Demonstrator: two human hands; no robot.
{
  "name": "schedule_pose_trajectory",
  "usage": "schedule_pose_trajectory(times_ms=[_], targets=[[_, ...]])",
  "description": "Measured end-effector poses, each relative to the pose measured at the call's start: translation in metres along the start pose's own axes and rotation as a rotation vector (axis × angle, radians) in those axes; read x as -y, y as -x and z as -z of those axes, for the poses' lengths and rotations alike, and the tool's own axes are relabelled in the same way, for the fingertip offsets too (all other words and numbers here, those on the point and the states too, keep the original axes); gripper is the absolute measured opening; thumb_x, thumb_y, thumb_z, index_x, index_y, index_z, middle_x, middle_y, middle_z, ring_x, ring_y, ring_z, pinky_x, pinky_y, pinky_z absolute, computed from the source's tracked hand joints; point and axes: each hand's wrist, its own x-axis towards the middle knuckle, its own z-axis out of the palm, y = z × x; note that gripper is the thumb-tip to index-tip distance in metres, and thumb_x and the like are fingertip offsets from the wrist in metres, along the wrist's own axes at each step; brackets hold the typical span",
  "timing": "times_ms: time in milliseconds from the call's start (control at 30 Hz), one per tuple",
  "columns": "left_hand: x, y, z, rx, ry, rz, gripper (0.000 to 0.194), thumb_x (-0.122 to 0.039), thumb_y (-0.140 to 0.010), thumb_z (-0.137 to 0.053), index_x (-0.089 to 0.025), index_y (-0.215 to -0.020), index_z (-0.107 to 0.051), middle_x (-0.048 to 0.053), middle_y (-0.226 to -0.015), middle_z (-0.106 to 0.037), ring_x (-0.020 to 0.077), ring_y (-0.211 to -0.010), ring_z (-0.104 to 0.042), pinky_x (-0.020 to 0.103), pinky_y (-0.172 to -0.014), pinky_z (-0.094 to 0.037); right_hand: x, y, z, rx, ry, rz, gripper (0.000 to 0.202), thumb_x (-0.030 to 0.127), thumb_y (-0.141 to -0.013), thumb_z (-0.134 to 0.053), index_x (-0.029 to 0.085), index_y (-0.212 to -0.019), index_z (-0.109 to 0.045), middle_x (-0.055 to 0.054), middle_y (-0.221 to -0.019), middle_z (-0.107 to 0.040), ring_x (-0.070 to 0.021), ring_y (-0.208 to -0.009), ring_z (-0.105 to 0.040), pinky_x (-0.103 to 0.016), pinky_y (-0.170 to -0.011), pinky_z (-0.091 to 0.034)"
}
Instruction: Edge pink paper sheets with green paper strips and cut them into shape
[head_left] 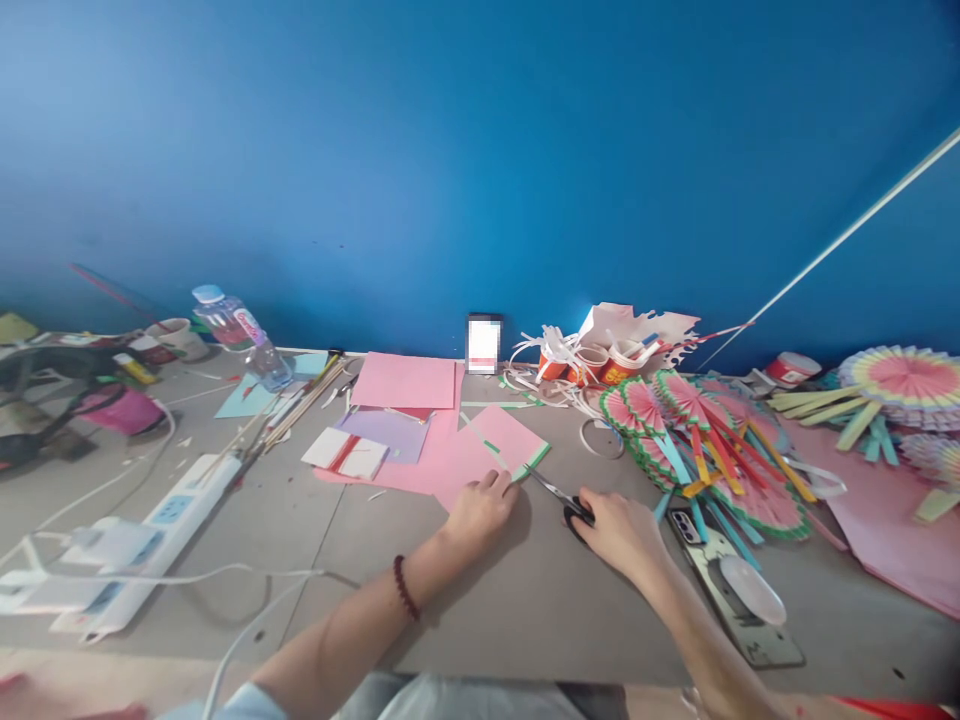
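Note:
My right hand [619,530] grips a pair of scissors [553,488] by its black handles. The metal blades point up and left, with their tips at the lower right edge of a pink sheet of paper [517,435] that has green strips along its edges. At that same edge, the curled fingers of my left hand [484,512] hold the sheet against the table; my fingertips are partly hidden. More pink paper [409,380], a purple sheet [397,435] and a white card with a red band [345,453] lie to the left.
Striped paper fans [701,420] are heaped at right, beside a phone [739,590]. Red paper cups [589,362] stand at the back near another, upright phone [484,345]. Leftward are a water bottle [244,335], thin sticks [307,400] and a power strip [154,550] with white cables.

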Motion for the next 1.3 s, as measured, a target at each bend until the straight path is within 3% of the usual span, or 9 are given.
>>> schedule_pose_trajectory(times_ms=[600,933,1100,1300], targets=[[-0.001,0.000,0.006,0.028,-0.025,-0.004,0.019,-0.006,-0.085,-0.044,-0.016,-0.094,-0.056,0.009,-0.090,-0.054,0.0211,-0.083,-0.054,0.028,-0.056,-0.047,-0.002,-0.002,-0.004,-0.043,0.000,0.025,0.013,0.035,-0.083,-0.053,0.023,-0.083,-0.058,-0.005,-0.075,-0.068,-0.0203,-0.067,-0.065,-0.025,-0.051,-0.022],[0.000,-0.001,0.002,0.036,-0.092,-0.053,0.014,-0.008,-0.085,-0.046,-0.015,-0.090,-0.057,0.009,-0.090,-0.057,0.0223,-0.086,-0.054,0.030,-0.056,-0.045,-0.010,-0.007,-0.023,-0.150,-0.365,-0.001,0.025,0.043,-0.080,-0.055,0.023,-0.067,-0.050,0.004,-0.054,-0.054,-0.0129,-0.050,-0.049,-0.022,-0.049,-0.023],[0.000,-0.001,0.005,0.038,-0.081,-0.069,0.012,-0.011,-0.085,-0.047,-0.016,-0.089,-0.058,0.010,-0.092,-0.058,0.0231,-0.087,-0.054,0.032,-0.059,-0.045,-0.019,-0.015,-0.027,-0.201,-0.402,-0.064,0.025,0.044,-0.079,-0.054,0.023,-0.066,-0.050,0.003,-0.055,-0.056,-0.0137,-0.052,-0.051,-0.022,-0.048,-0.024],[0.002,0.000,-0.004,-0.072,0.010,-0.091,0.030,-0.016,-0.086,-0.045,-0.018,-0.115,-0.051,0.010,-0.095,-0.058,0.0241,-0.092,-0.052,0.038,-0.073,-0.045,-0.038,-0.032,-0.023,-0.246,-0.256,-0.143,0.025,0.045,-0.079,-0.054,0.023,-0.067,-0.052,0.001,-0.055,-0.058,-0.0159,-0.055,-0.055,-0.023,-0.048,-0.022]])
